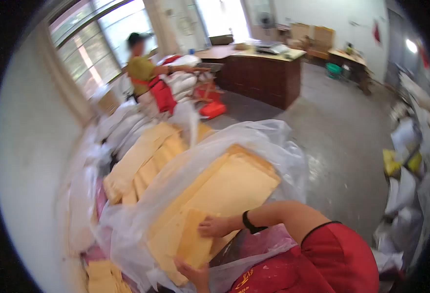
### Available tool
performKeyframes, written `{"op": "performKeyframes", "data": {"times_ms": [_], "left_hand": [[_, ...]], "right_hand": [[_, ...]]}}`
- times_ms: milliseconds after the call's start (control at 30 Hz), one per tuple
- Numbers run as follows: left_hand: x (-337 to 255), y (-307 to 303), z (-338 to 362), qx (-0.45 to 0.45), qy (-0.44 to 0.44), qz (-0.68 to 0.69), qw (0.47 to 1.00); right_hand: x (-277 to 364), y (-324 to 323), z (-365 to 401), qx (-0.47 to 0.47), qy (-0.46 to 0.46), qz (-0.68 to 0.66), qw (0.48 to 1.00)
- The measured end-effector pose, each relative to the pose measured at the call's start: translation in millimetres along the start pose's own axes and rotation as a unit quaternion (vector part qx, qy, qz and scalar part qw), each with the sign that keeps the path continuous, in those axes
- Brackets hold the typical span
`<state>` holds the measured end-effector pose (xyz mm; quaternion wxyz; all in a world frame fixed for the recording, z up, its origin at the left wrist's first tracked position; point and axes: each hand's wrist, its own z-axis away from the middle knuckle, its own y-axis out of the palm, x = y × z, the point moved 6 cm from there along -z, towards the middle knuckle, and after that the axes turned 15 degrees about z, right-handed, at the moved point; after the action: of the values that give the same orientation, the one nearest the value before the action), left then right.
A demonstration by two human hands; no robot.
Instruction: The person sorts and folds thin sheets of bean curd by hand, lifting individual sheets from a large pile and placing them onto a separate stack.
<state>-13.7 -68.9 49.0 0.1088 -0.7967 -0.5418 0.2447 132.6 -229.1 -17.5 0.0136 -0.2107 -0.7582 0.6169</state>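
My right hand, below a black wristband, has its fingers curled over the upper right edge of a folded yellow sheet. Lower down, my left hand grips the bottom end of the same sheet, partly cut off by the frame's lower edge. Beneath it lies a broad stack of yellow sheets, soft-looking like cloth. Clear plastic wrap surrounds the stack and bunches along its far and left sides.
More folded yellow sheets lie beyond the plastic, with white bundles behind. A person stands near the window at a heaped surface. A dark wooden desk stands farther back. White and yellow bags line the right wall.
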Motion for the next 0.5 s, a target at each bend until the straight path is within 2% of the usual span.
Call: {"op": "performKeyframes", "data": {"times_ms": [33,67,100,133,167,267,367,433,500], "left_hand": [[18,24,32,0.241,-0.017,0.025,0.97],[26,45,64,0.465,-0.034,0.032,0.884],[19,44,58,0.471,-0.021,0.035,0.881],[20,43,53,0.494,-0.148,0.106,0.85],[21,43,53,0.507,-0.273,0.174,0.799],[31,39,49,0.471,-0.292,0.247,0.795],[71,64,76,0.423,-0.298,0.299,0.802],[48,58,42,0.435,-0.334,0.288,0.785],[56,60,44,0.38,-0.364,0.309,0.792]], "right_hand": [[2,-2,-4,0.032,0.012,-0.025,0.999],[1,-7,-2,0.03,0.031,-0.026,0.999],[0,-1,-1,0.118,0.039,-0.028,0.992],[-3,1,6,0.205,0.045,-0.029,0.977],[-5,-9,15,0.206,0.058,-0.028,0.976],[-8,-30,37,0.205,0.057,-0.082,0.974],[-19,-19,46,0.157,0.11,-0.199,0.961],[-39,-1,61,0.143,0.14,-0.233,0.952],[-57,9,72,0.13,0.165,-0.287,0.934]]}}
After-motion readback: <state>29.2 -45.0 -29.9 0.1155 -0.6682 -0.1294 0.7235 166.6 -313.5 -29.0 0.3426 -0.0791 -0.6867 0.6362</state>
